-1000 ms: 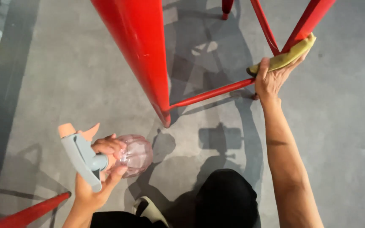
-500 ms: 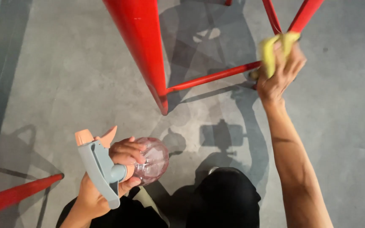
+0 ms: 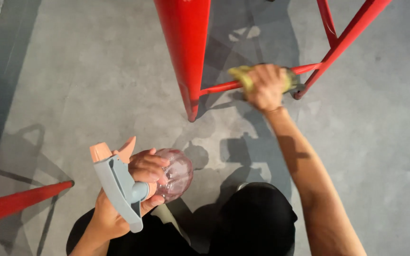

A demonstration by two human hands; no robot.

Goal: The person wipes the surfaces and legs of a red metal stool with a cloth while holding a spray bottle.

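At the bottom of the frame, nearest the camera, the person's dark-clothed knees (image 3: 257, 218) fill the lower middle; just to the left of them the left hand (image 3: 134, 189) is wrapped around the neck of a spray bottle (image 3: 174, 173), fingers curled closed under its grey trigger head (image 3: 117, 185) with a peach nozzle tip pointing to the upper left; the bottle's clear pinkish body looks like thin ribbed plastic, light and slightly squeezable, likely slippery if wet, so the narrow neck below the trigger is the sound place to hold it, as it is held now; a red bar (image 3: 15, 201) of another piece of furniture cuts in at the lower left edge; further off, in the upper middle of the frame, the right hand (image 3: 264, 87) is stretched out at arm's length and closed over a yellow-green cloth (image 3: 240, 76), pressing it around the thin red crossbar (image 3: 219, 86) of a red metal stool (image 3: 186, 52); the cloth is soft and limp, bunching around the bar and easy to grip anywhere; the crossbar and legs look stiff and smooth, so the cloth should slide along them readily; beyond all lies the grey concrete floor (image 3: 96, 71), crossed by shadows
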